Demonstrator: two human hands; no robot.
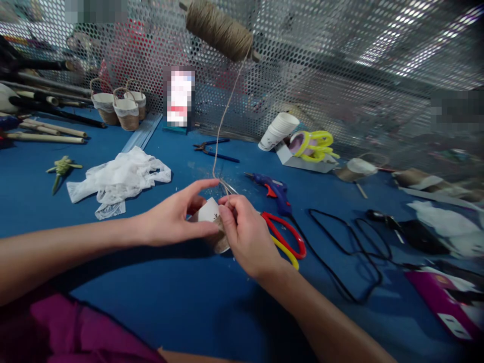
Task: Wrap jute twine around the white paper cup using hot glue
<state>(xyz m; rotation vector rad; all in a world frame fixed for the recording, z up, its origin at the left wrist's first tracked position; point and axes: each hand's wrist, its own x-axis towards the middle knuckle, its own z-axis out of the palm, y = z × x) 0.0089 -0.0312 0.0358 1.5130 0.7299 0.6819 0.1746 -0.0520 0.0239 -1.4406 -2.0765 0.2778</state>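
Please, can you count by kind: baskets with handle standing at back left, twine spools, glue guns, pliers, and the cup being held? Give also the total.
Back-left baskets: 3
Twine spool: 1
Glue gun: 1
Pliers: 1
Held cup: 1
Total: 7

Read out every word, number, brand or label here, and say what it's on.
No text is readable.
Bright upright screen: pixelated.
Blue-and-red glue gun: label too blurred.
Stacked white paper cups: print too small.
Held white paper cup: marks too small.
Magenta object, far right: any markings blurred.
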